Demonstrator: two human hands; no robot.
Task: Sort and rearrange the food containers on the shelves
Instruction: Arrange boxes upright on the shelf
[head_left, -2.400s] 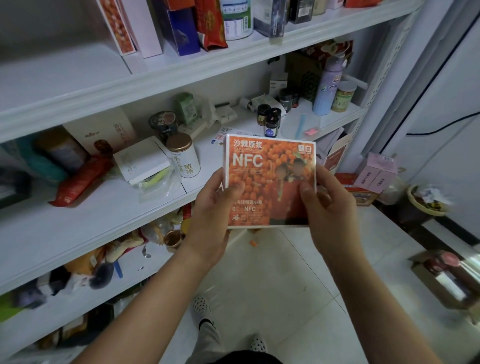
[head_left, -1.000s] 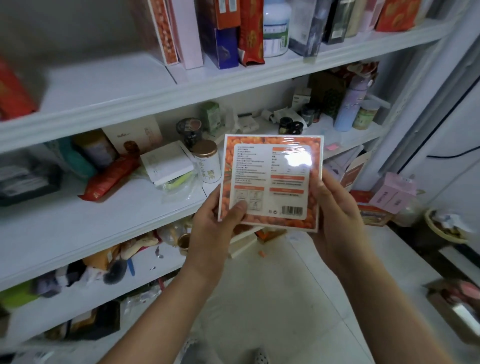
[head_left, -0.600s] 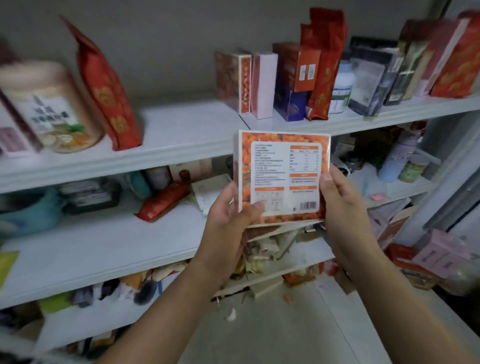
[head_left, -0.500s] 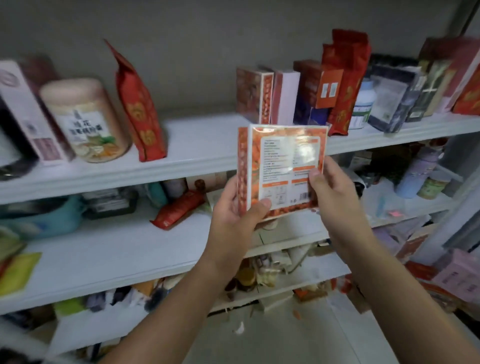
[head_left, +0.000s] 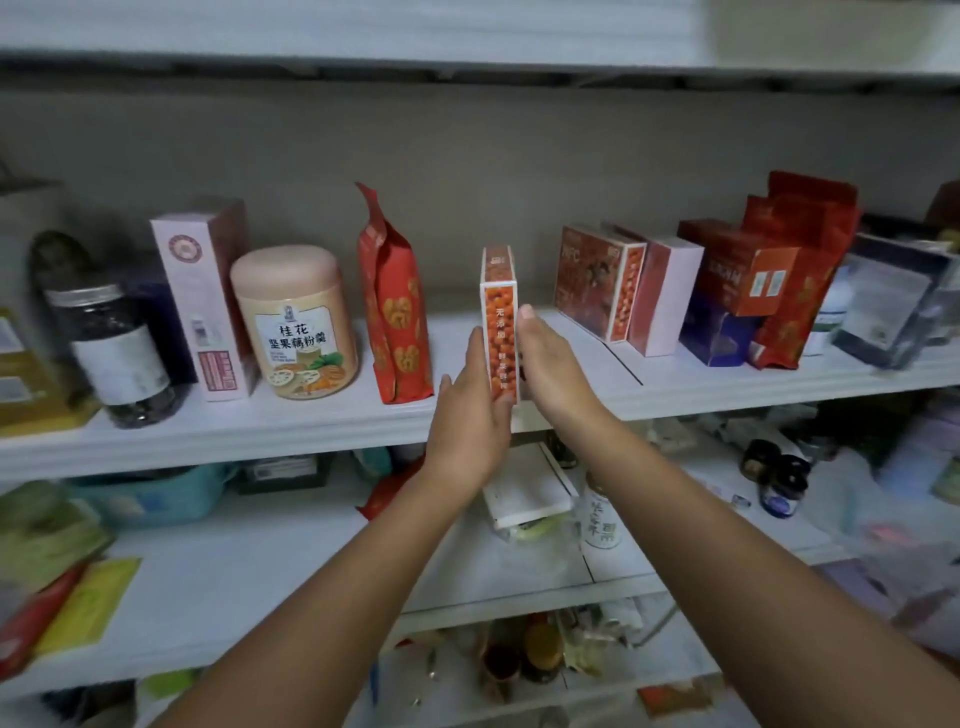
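- On the far left of the upper shelf (head_left: 260, 423) stood a dark jar (head_left: 124, 358), a tall pink carton (head_left: 208, 306) and a peach-lidded canister (head_left: 296, 322), all upright.
- A red pouch (head_left: 392, 306) stood just right of the canister, marking the left side of a gap.
- The left hand (head_left: 467, 415) lay along the left broad face of the orange box (head_left: 500, 332). One digit appeared to be hooked over the near narrow edge low down, so it was gripping rather than merely touching.
- The orange box stood upright in that gap, with its narrow side facing the camera, over the front of the shelf. Whether its base had touched down could not be told.
- The right hand (head_left: 550, 364) pressed flat on the right face, the thumb straight up the near edge and the other fingers mostly hidden.
- It looked like a thin, stiff carton, probably light. On such a narrow base it would tip easily, so it was best held low on both broad faces until it was seated.
- Right of the gap, a matching orange box (head_left: 597, 280) leaned beside a pale pink box (head_left: 665, 296), with red packets (head_left: 800, 270) beyond.
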